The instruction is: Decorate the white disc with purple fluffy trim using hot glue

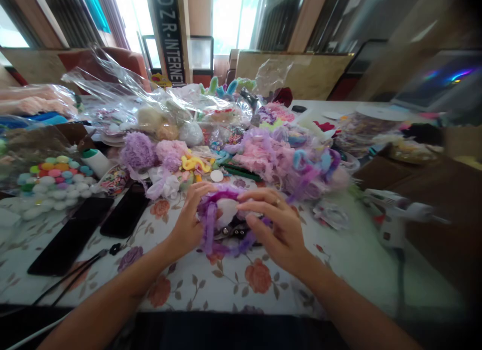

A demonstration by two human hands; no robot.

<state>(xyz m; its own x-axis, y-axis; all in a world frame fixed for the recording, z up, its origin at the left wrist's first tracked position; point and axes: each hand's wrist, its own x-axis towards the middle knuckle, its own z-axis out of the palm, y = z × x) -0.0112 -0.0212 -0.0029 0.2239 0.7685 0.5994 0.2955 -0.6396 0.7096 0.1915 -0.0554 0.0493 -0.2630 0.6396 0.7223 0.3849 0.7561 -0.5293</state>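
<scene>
A fuzzy purple ribbon piece (211, 224), bent into a rough loop, is between my two hands above the flowered cloth. My left hand (192, 217) is closed on its left side, with the thumb hidden. On the right, my right hand (280, 224) has curled fingers at the loop's upper right edge, thumb and fingertips close together by a white round piece (227, 212). That white piece lies inside the loop. Below it shows a dark item with shiny metal studs (235, 232), partly covered, whose kind I cannot make out.
Behind lies a heap of pink and purple fluffy material (263, 154) and clear plastic bags (124, 89). Two black phones (126, 212) and bagged pompoms (56, 182) are at left. A white glue gun (391, 214) with its cord stands at right near brown cardboard (425, 239).
</scene>
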